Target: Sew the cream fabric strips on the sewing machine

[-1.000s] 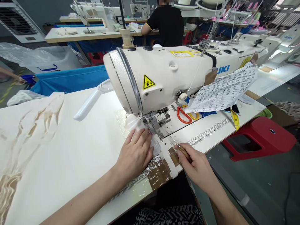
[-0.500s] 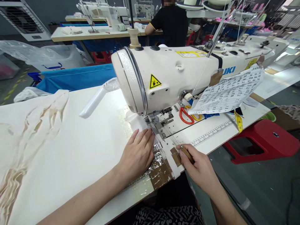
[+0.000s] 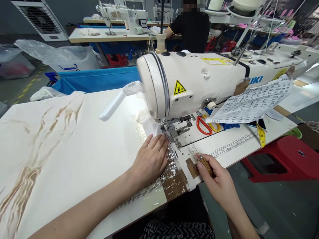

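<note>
My left hand [image 3: 151, 160] lies palm down, fingers stretched forward, on white fabric [image 3: 149, 124] beside the needle area of a white sewing machine [image 3: 191, 79]. Its fingertips touch the fabric just in front of the presser foot. In my right hand [image 3: 218, 177] is an awl [image 3: 206, 166] with a wooden handle, its thin metal tip pointing up and left toward the machine bed. A white strip [image 3: 185, 172] runs from the needle area down to the table's front edge, between my two hands.
Scissors with red and yellow handles [image 3: 203, 126] lie right of the needle. A written sheet [image 3: 251, 99] hangs from the machine. Cream fabric pieces [image 3: 27, 179] lie at left. A red stool [image 3: 290, 157] stands at right. A person [image 3: 195, 28] sits beyond the machine.
The whole view has shifted, so the machine and table appear farther right. Both hands keep nearly the same places on the work, and the awl stays in my right hand.
</note>
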### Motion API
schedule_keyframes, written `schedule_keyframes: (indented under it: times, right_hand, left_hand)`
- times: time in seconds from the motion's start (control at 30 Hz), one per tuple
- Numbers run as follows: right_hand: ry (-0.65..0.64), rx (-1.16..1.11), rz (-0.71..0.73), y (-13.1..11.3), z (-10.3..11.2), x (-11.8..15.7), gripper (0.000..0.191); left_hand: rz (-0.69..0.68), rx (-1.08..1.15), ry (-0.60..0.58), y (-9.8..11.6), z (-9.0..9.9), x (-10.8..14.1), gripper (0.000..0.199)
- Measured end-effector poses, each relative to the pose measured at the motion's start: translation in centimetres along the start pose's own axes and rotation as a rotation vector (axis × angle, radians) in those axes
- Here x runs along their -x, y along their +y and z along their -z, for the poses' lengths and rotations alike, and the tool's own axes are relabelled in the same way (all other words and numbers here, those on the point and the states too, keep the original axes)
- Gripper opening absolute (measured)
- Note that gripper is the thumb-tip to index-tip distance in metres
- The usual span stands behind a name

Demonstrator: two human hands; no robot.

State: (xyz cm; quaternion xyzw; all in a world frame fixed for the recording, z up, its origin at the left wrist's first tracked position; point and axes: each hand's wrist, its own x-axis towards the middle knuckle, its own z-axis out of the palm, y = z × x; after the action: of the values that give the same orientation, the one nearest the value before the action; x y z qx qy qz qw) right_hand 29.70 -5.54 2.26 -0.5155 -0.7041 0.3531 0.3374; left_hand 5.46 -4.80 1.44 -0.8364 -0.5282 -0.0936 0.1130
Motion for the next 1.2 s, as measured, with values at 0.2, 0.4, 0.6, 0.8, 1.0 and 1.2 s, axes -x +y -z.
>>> schedule_keyframes:
  times: [0.2, 0.4, 0.6, 0.8, 1.0, 1.2]
  right_hand:
    - [0.015, -0.026, 0.08, 0.0, -0.7, 0.0, 0.033]
    - [-0.015, -0.009, 0.203, 0.2, -1.3, -0.3, 0.026]
    - [-0.043, 0.055, 0.374, 0.3, -1.4, -2.2, 0.023]
    - [0.035, 0.536, 0.501, 0.7, -1.3, -6.0, 0.029]
    - [-0.022, 0.675, 0.38, 0.9, -1.4, -7.7, 0.033]
    - [-0.03, 0.724, 0.334, 0.8, -1.8, -7.7, 0.034]
  left_hand:
    - [0.044, 0.039, -0.022, -0.5, -0.2, -0.4, 0.046]
    - [0.099, 0.083, -0.025, -0.7, -0.3, -1.0, 0.041]
    - [0.077, 0.169, 0.062, -1.3, -0.9, -0.9, 0.036]
    - [0.094, 0.35, 0.21, -3.5, -2.5, -1.8, 0.026]
    - [0.189, 0.268, 0.14, -5.5, -2.4, -2.9, 0.028]
    - [0.244, 0.235, 0.138, -7.4, -2.3, -2.1, 0.029]
